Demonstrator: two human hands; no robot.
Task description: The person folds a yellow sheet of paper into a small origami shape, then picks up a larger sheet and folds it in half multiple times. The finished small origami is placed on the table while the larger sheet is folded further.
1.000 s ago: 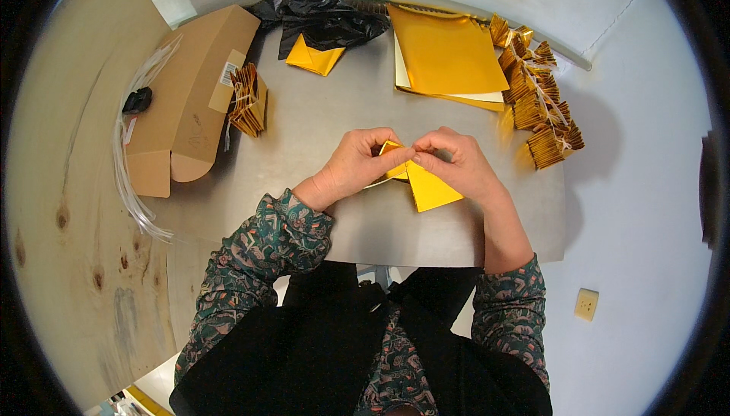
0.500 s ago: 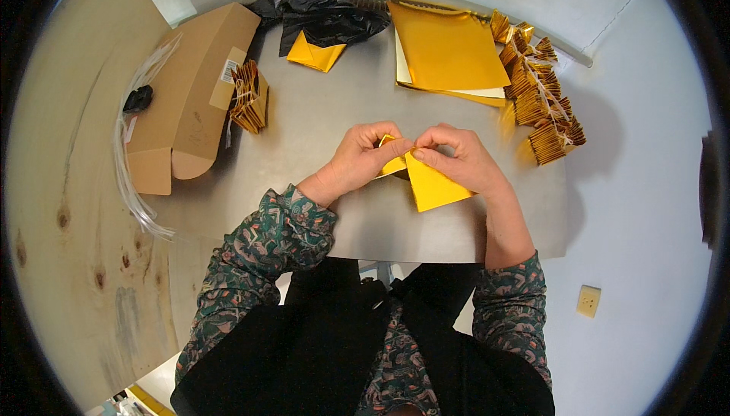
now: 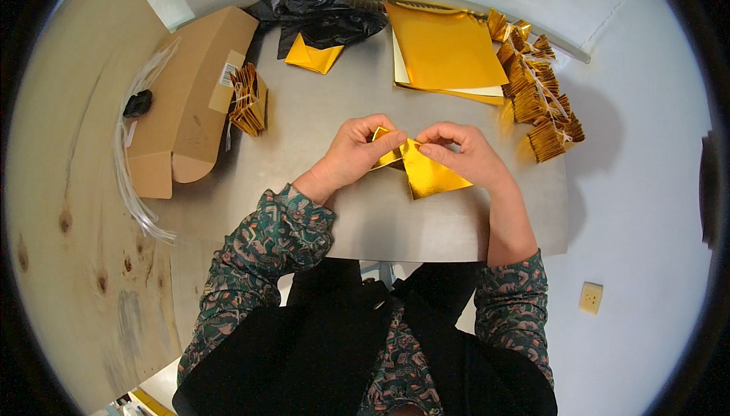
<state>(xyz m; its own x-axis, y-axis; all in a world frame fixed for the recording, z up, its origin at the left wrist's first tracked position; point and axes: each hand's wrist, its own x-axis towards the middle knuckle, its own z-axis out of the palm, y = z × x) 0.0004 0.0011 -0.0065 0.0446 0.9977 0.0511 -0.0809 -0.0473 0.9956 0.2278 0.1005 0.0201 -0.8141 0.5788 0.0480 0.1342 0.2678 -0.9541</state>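
Note:
Over the middle of the table, a folded piece of gold foil paper (image 3: 433, 173) is stretched between my two hands. My left hand (image 3: 359, 147) pinches its left part between thumb and fingers. On the right, my right hand (image 3: 465, 152) grips the upper edge, and a broad shiny flap hangs below those fingertips. A dark fold or gap shows between the two parts; whether they are one sheet I cannot tell. Farther off lies a folded gold paper piece (image 3: 313, 56), apart from both hands.
At the back stands a stack of gold sheets (image 3: 449, 47), beside tied bundles of folded gold paper (image 3: 536, 96). Another bundle (image 3: 249, 100) leans near a cardboard box (image 3: 186, 96) with clear plastic strands (image 3: 125, 165). A black plastic bag (image 3: 327, 17) lies behind; a wall bounds the right.
My hands have drawn slightly apart, the left fingertips moving a little left and up. The hanging gold flap has tilted and looks shinier. Both hands keep their pinch.

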